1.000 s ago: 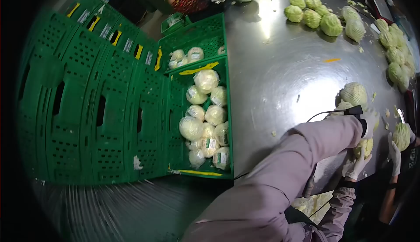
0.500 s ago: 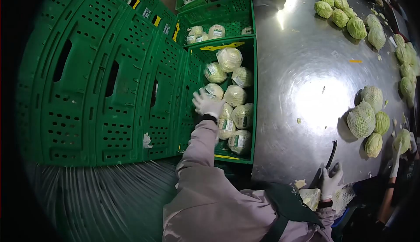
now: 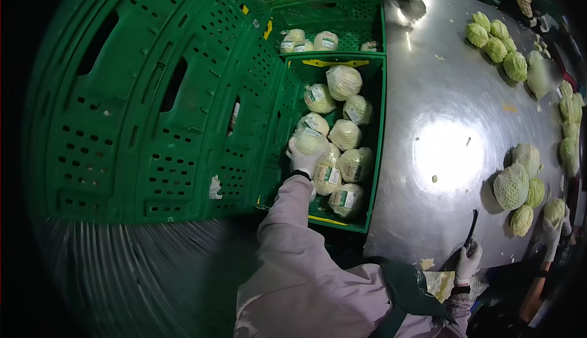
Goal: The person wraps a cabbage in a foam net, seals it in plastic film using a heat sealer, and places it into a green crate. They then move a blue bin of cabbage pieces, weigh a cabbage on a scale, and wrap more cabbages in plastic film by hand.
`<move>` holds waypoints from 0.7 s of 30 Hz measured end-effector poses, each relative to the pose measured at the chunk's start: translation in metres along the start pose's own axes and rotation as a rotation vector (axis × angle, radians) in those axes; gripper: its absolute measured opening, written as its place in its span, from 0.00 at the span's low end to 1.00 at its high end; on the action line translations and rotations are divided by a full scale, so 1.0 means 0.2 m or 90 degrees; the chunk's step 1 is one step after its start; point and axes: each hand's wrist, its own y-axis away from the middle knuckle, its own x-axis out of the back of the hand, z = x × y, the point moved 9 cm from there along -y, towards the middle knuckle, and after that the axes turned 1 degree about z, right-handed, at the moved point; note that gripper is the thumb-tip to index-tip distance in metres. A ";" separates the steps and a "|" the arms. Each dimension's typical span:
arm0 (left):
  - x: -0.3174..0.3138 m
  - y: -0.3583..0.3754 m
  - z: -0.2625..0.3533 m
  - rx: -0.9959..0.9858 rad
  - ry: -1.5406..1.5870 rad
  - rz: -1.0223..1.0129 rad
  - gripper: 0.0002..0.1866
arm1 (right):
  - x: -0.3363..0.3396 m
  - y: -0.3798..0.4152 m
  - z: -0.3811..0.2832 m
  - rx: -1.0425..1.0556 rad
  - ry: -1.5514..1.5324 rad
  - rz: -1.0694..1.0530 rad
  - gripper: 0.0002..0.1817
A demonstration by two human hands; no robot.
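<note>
My left hand (image 3: pixel 301 159), in a pale glove, reaches into the near green crate (image 3: pixel 377 130). Its fingers curl around the left side of a film-wrapped lettuce head (image 3: pixel 311 141). Other wrapped, labelled lettuce heads sit close about it, one just behind (image 3: pixel 313 122) and another to the right (image 3: pixel 345 134). Over the table's near edge, my gloved right hand (image 3: pixel 468 263) is closed on a thin, dark, curved knife (image 3: pixel 472 227), which points away from me.
Tall stacked green crates (image 3: pixel 147 130) stand at the left. Behind the near crate, another crate (image 3: pixel 330 8) holds a few wrapped heads. The metal table (image 3: pixel 416 216) bears netted lettuce (image 3: pixel 511 186) and bare lettuce heads (image 3: pixel 494 49). A co-worker's gloved hands (image 3: pixel 553 231) hold a head at right.
My left fingers, spread and blurred before, now wrap around a lettuce head. The view has shifted, so the crates appear further right. My right hand still holds the knife.
</note>
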 end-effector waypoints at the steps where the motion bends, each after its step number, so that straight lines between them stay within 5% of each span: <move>1: -0.01 0.01 -0.01 -0.004 0.010 -0.010 0.56 | 0.01 0.00 0.01 0.024 -0.003 0.007 0.24; 7: -0.03 0.01 -0.24 -0.030 0.055 0.104 0.50 | -0.02 0.00 0.09 0.061 -0.082 -0.016 0.24; 9: -0.07 0.04 -0.35 0.104 0.215 0.106 0.50 | -0.01 0.00 0.09 0.048 -0.103 -0.016 0.24; 11: -0.13 0.00 -0.39 0.184 0.228 0.021 0.52 | 0.00 -0.02 0.07 0.035 -0.041 -0.039 0.23; 13: -0.27 0.07 -0.33 0.268 0.324 -0.328 0.53 | 0.00 -0.02 0.01 0.078 -0.034 -0.066 0.22; 15: -0.28 0.05 -0.31 0.212 0.336 -0.370 0.48 | 0.00 -0.01 -0.04 0.059 -0.005 -0.067 0.20; 19: -0.33 0.19 -0.35 0.432 0.501 -0.364 0.42 | -0.07 0.02 -0.08 -0.021 -0.228 -0.125 0.18; 21: -0.40 0.25 -0.32 0.479 0.689 -0.431 0.37 | -0.17 0.09 -0.06 -0.212 -0.332 -0.250 0.15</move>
